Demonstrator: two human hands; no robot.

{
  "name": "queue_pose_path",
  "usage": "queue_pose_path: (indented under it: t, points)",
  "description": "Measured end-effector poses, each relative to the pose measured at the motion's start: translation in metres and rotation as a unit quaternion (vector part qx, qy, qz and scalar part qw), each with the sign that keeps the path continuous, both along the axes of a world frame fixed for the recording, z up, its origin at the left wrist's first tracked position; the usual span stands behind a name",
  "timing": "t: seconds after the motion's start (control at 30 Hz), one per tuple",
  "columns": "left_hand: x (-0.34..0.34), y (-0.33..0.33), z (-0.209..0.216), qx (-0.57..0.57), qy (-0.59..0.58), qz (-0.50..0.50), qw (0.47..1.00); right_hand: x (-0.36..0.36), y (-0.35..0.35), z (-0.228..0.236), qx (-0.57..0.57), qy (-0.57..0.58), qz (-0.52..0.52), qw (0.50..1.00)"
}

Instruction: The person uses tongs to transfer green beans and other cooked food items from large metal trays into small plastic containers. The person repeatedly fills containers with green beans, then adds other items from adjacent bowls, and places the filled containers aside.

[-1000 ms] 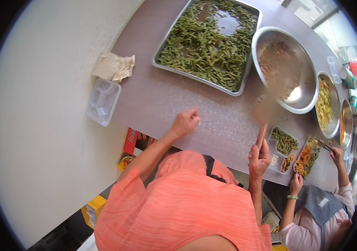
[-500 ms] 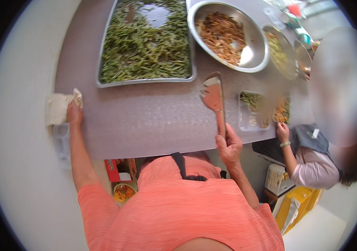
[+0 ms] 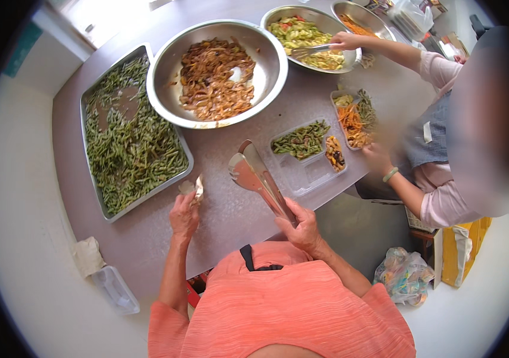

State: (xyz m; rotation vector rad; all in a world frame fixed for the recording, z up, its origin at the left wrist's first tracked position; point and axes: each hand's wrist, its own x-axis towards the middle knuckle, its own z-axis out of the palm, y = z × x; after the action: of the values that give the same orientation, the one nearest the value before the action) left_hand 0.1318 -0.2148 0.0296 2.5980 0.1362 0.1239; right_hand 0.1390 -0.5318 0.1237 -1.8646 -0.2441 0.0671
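In my right hand (image 3: 305,230) I grip metal serving tongs (image 3: 264,182) by the handle end. Their broad slotted tips point up and away over the table. My left hand (image 3: 184,216) is closed on a crumpled off-white scrap (image 3: 199,191), whether cloth or paper I cannot tell. Just beyond that hand lies the near corner of a metal tray (image 3: 147,192) of cut green beans (image 3: 141,152). Right of the tongs stands a clear compartment box (image 3: 311,179); green beans fill one section, and a darker mixed dish (image 3: 334,154) sits in a smaller one.
A big steel bowl (image 3: 275,77) holds brown shredded food. Beyond it are a bowl of green-yellow vegetables (image 3: 308,36) and one of orange shreds (image 3: 356,24). A co-worker's hand (image 3: 345,40) holds tongs; the other touches a filled box (image 3: 353,122). A folded cloth (image 3: 89,255) and plastic box (image 3: 114,289) lie left.
My left hand has moved right, away from the folded cloth, carrying a crumpled scrap. The view has turned rightward. The co-worker's tongs hand now shows over the vegetable bowl.
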Motion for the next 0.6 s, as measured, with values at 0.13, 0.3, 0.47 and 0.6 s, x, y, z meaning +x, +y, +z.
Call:
queue_pose_path:
  t: [0.13, 0.3, 0.47, 0.6]
  points:
    - [0.094, -0.084, 0.009, -0.044, -0.09, -0.104, 0.99, 0.014, -0.038, -0.009, -0.007, -0.017, -0.042, 0.999]
    - [0.205, -0.187, 0.022, -0.038, -0.107, -0.202, 0.973, 0.026, -0.085, -0.01, -0.004, 0.022, -0.088, 0.996]
    - [0.298, -0.255, -0.001, 0.056, -0.107, -0.282, 0.952, 0.029, -0.12, -0.013, -0.002, 0.035, -0.114, 0.993]
    - [0.334, -0.284, -0.002, 0.139, -0.02, -0.347, 0.928, 0.023, -0.138, -0.028, -0.004, 0.026, -0.142, 0.99]
